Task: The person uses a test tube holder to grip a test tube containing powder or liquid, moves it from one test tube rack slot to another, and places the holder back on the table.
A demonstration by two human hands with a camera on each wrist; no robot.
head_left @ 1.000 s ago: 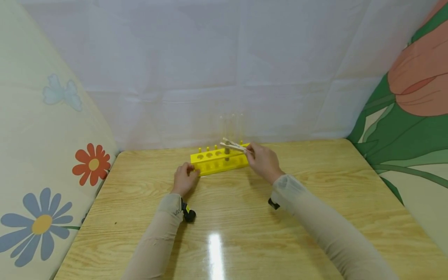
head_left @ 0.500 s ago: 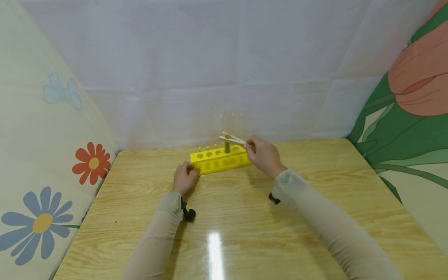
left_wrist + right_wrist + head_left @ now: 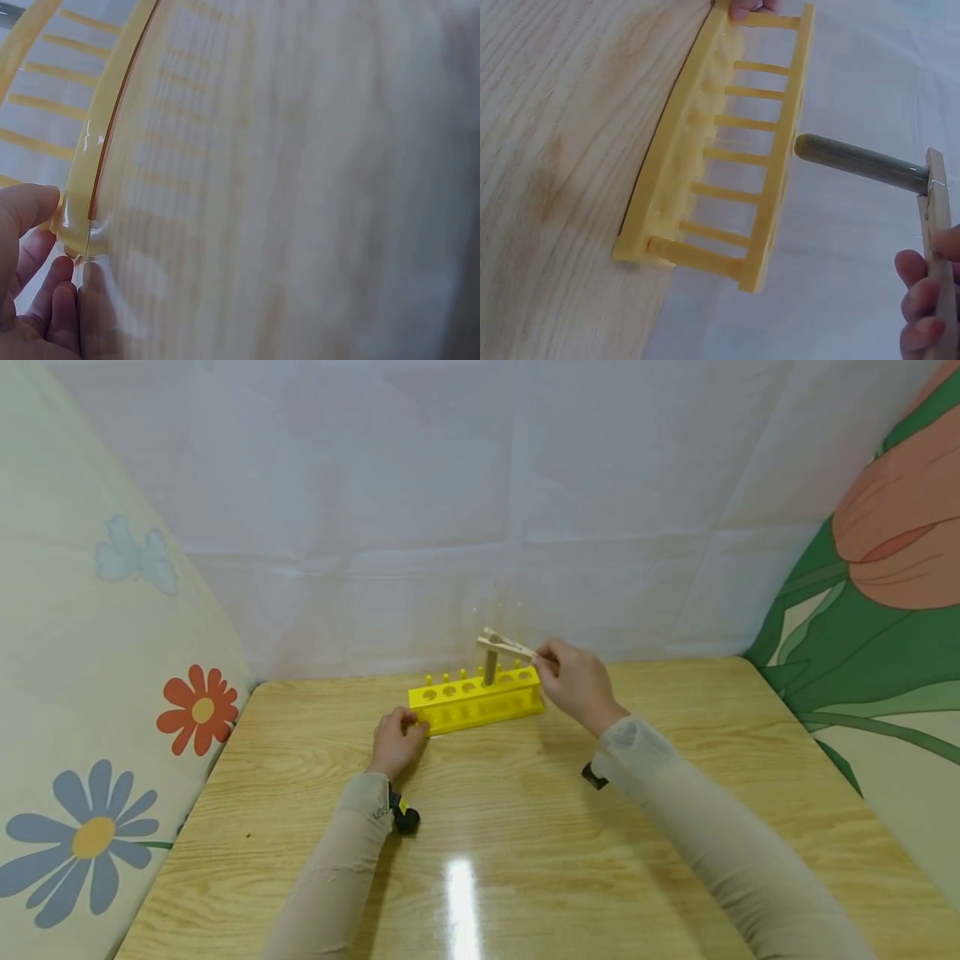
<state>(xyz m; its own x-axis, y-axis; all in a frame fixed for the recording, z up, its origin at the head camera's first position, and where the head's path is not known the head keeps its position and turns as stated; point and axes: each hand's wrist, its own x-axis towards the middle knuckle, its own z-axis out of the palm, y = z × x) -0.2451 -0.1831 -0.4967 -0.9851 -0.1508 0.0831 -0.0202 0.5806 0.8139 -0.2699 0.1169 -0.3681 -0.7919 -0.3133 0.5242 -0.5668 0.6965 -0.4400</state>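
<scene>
My left hand (image 3: 395,743) pinches the left end of the yellow rack (image 3: 474,702); in the left wrist view, the thumb and fingers (image 3: 30,214) hold that end of the rack (image 3: 90,150). Between its fingers, my right hand (image 3: 581,687) grips a wooden clamp (image 3: 510,647). The clamp's jaws close round the upper end of a dark grey-green tube (image 3: 491,668). In the right wrist view the tube (image 3: 862,161) hangs from the clamp (image 3: 937,202), its rounded bottom just at or above the rack's top plate (image 3: 780,172). Several round holes show in that plate.
A row of short yellow pegs (image 3: 446,677) stands along the rack's back. Faint clear tube-like shapes (image 3: 517,622) rise behind it. The wooden table (image 3: 495,827) ends at a white cloth backdrop (image 3: 420,510), with flower-patterned panels at both sides.
My right hand has risen and shifted slightly right, lifting the clamp and tube up out of the rack; the tube now tilts slightly. My left hand and the rack have stayed in place.
</scene>
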